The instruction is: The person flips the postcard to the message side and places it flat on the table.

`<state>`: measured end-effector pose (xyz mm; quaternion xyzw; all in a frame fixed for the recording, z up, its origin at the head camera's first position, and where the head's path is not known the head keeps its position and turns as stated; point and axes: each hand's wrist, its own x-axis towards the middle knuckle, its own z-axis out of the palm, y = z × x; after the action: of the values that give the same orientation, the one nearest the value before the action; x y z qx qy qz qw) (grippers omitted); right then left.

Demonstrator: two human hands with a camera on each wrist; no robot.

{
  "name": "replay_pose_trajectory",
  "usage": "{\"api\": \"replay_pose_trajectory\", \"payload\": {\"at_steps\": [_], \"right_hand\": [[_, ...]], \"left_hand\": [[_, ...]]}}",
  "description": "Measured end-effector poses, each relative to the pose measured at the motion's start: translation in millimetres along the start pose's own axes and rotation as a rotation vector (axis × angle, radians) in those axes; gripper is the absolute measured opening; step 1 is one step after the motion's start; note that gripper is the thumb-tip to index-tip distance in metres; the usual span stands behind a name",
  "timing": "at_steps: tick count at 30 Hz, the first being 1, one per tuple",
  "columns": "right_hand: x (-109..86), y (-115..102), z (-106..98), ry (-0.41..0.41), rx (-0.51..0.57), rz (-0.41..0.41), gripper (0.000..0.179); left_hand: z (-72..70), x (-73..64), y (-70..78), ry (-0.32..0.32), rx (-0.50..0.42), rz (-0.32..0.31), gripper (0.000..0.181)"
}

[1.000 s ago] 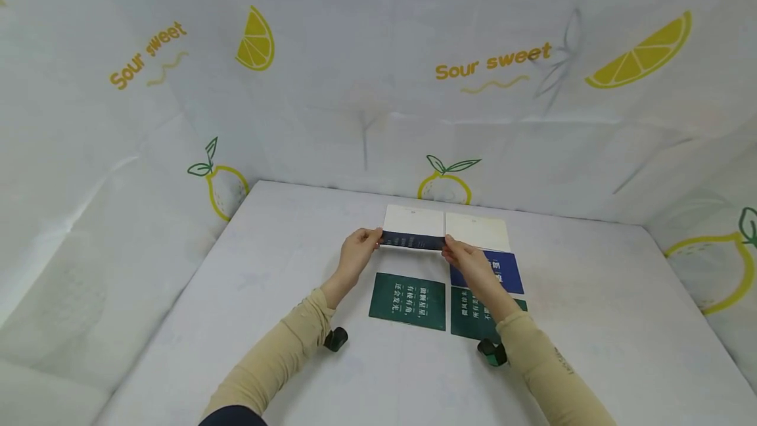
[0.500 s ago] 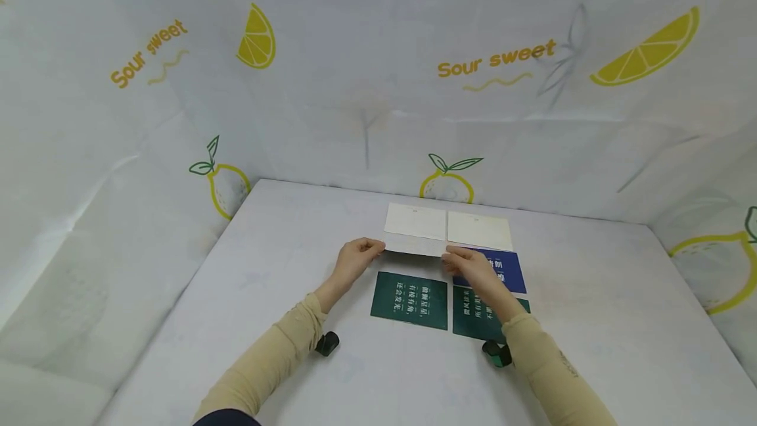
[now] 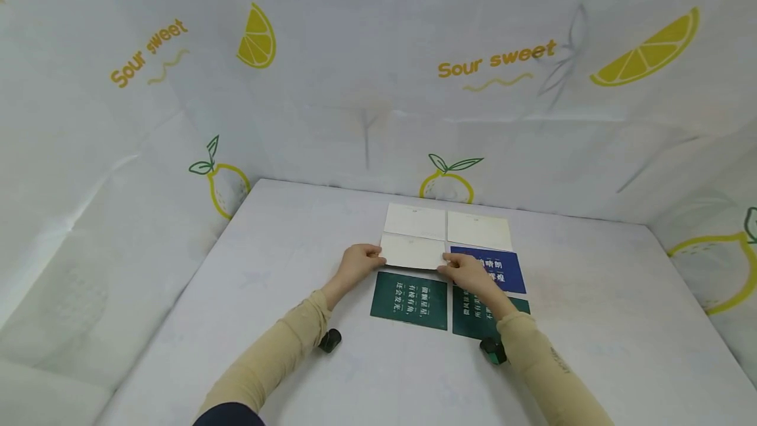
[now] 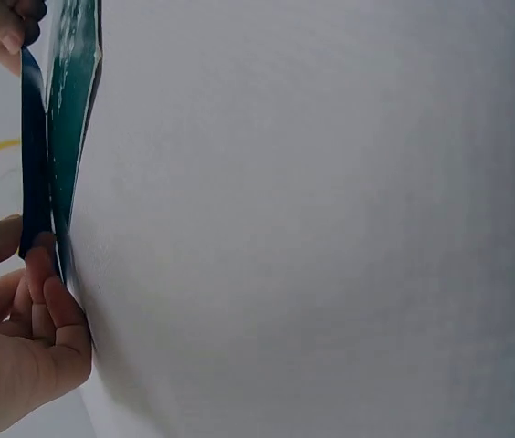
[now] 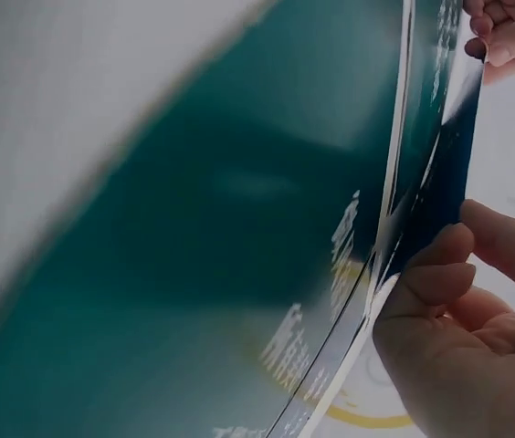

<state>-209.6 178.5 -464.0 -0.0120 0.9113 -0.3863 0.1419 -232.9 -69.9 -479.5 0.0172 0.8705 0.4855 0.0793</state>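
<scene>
While the left hand (image 3: 358,264) is pinching one near corner of a white-topped card (image 3: 412,252), the right hand (image 3: 472,273) is pinching the other, and each grip is leaving no room for more than that thin card. That card is sitting between the two grips, its near edge is tilting a little above the tabletop (image 3: 597,301), and its blue underside is showing in both wrist views. Just past the grips, a plain card (image 3: 416,220) is lying by the far edge, and a cream card (image 3: 479,230) is lying to its right. By the right grip, a blue card (image 3: 504,269) is lying partly hidden by that hand. Nearer the person, a green card (image 3: 409,301) and a second green card (image 3: 470,317) are lying side by side.
</scene>
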Motion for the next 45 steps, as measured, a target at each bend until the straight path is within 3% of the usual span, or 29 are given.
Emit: {"api": "replay_pose_trajectory", "payload": {"at_steps": [4, 8, 14, 17, 23, 28, 33, 36, 41, 45], "right_hand": [[0.1, -3.9, 2.7, 0.002, -0.098, -0.053, 0.034], [-1.5, -9.4, 6.6, 0.023, -0.163, -0.096, 0.013], [-5.1, -18.1, 9.8, 0.001, -0.281, -0.048, 0.04], [-4.3, -21.9, 8.1, -0.032, -0.322, -0.024, 0.043], [-7.6, -24.9, -5.4, -0.058, -0.292, -0.047, 0.052], [-19.1, -15.1, -25.8, -0.064, -0.23, -0.048, 0.061], [-31.2, 2.3, -54.4, -0.021, -0.204, -0.052, 0.063], [-40.0, 14.2, -70.1, -0.005, -0.132, -0.019, 0.067], [-50.9, 35.8, -84.0, -0.019, -0.018, 0.073, 0.082], [-58.0, 52.6, -90.5, -0.008, 0.088, 0.197, 0.095]], "left_hand": [[1.4, 2.6, 1.2, -0.019, 0.119, 0.059, 0.013], [3.9, 4.1, 2.2, -0.021, 0.228, 0.116, 0.012], [7.6, 3.9, 6.5, -0.006, 0.349, 0.15, 0.011], [7.6, 5.2, 7.3, -0.016, 0.392, 0.149, 0.014], [4.8, 6.0, 13.9, 0.007, 0.406, 0.141, 0.026], [13.9, 1.1, 28.6, 0.032, 0.311, 0.158, 0.031], [35.8, -4.6, 54.2, -0.029, 0.158, 0.198, 0.035], [50.1, -9.6, 68.3, -0.136, 0.018, 0.162, 0.041], [69.2, -17.1, 81.2, -0.317, -0.184, 0.02, 0.062], [82.5, -15.9, 86.9, -0.475, -0.317, -0.001, 0.086]]}}
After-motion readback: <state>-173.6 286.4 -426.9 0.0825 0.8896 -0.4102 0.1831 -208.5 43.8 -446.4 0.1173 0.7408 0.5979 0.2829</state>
